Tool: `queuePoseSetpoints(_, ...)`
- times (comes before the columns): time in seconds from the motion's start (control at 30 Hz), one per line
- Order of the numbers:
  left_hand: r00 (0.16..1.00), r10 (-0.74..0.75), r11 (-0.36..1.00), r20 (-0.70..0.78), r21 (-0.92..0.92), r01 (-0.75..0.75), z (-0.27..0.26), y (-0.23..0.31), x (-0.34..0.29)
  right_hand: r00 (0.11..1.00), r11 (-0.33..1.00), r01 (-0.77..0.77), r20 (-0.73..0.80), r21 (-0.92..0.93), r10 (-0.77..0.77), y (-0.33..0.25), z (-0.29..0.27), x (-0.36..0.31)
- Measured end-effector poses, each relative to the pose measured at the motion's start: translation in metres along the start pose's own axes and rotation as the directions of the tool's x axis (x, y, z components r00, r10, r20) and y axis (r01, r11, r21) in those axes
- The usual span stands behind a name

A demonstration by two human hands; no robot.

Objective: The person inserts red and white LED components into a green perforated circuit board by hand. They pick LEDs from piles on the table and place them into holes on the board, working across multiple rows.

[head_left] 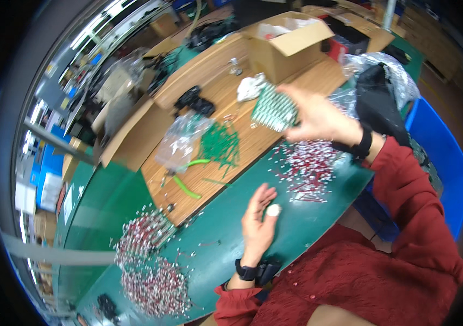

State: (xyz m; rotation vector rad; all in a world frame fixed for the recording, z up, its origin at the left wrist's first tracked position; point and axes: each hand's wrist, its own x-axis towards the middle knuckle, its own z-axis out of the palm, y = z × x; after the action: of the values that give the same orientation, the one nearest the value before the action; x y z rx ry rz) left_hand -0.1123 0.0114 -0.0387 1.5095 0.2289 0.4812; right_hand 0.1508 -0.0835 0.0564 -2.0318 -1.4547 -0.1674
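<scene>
Right hand (pixel 318 115) clamps green boards (pixel 273 110); left hand (pixel 257 225) spread; wire pile (pixel 308 164) near both; cardboard box (pixel 277 57) beyond

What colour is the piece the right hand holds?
Green with pale rows; the piece shows in the head view.

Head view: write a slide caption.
Right hand holds a green-and-silver piece; left hand, open, near small red and white parts.

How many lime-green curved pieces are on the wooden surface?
2: the upper lime-green piece by the lower end of the clear plastic bag, the lower lime-green piece below it. The bag could hide more.
</scene>
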Motion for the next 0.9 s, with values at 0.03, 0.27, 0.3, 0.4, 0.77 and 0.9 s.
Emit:
queuePoseSetpoints(0.03,1.000,0.000,0.995,-0.006,-0.095,0.000,0.001,0.000,0.003,0.997,0.997,0.062,0.033,0.041,-0.063,-0.012,-0.001,-0.010)
queuePoseSetpoints(0.27,0.974,-0.139,0.890,-0.177,-0.454,0.045,0.007,0.012,0.010,0.956,0.987,0.084,0.269,0.137,-0.119,-0.068,0.027,-0.067)
queuePoseSetpoints(0.3,0.966,-0.177,0.898,-0.188,-0.434,0.080,0.008,0.012,0.009,0.948,0.990,0.050,0.306,0.134,-0.089,-0.069,0.030,-0.069)
queuePoseSetpoints(0.4,0.929,-0.242,0.911,-0.280,-0.396,0.118,0.015,0.007,0.009,0.964,0.990,0.060,0.251,0.130,-0.091,-0.067,0.038,-0.075)
queuePoseSetpoints(0.77,0.946,-0.221,0.902,-0.239,-0.420,0.104,0.017,-0.005,0.012,0.997,0.919,0.078,-0.019,0.387,-0.077,-0.047,0.034,-0.149)
queuePoseSetpoints(0.9,0.950,-0.219,0.890,-0.222,-0.444,0.102,0.019,-0.015,0.008,0.961,0.912,0.153,0.156,0.381,-0.227,-0.036,0.016,-0.166)
